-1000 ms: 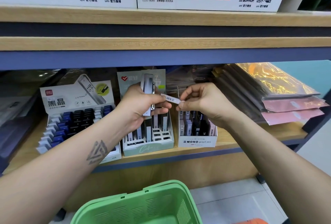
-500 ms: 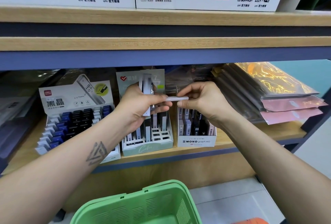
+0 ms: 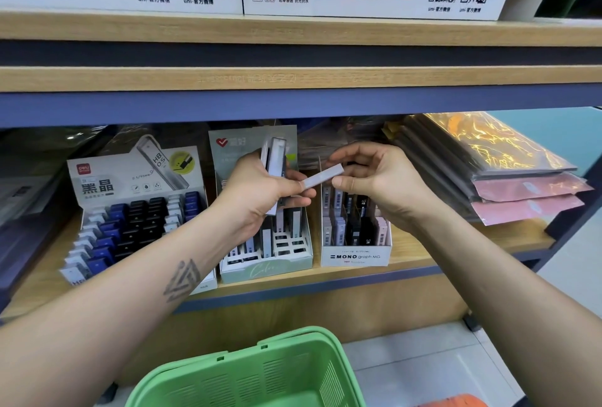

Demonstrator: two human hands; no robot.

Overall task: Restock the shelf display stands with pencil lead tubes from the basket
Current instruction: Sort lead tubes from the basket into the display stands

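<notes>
Head view shows the left hand curled round a small upright bunch of lead tubes, while a single pale tube lies almost level between the two hands, its left end under the left thumb and its right end pinched by the fingers of the right hand. Both hands are held above the shelf, in front of the mint-green display stand and just left of the white MONO stand. The green basket sits below, near the bottom edge; what is left in it cannot be seen. The step in hand is judged to be the passing of one tube to the right hand for slotting. It would be done best if the left thumb were eased only once the right pinch is firm, so the tube is not dropped behind the stands. The tube should then be turned upright and lowered straight into an open slot of the matching stand; several free slots are seen at the front of the mint-green one. The bunch should be kept clamped so that none slide out, and neighbouring tubes should not be knocked askew.
</notes>
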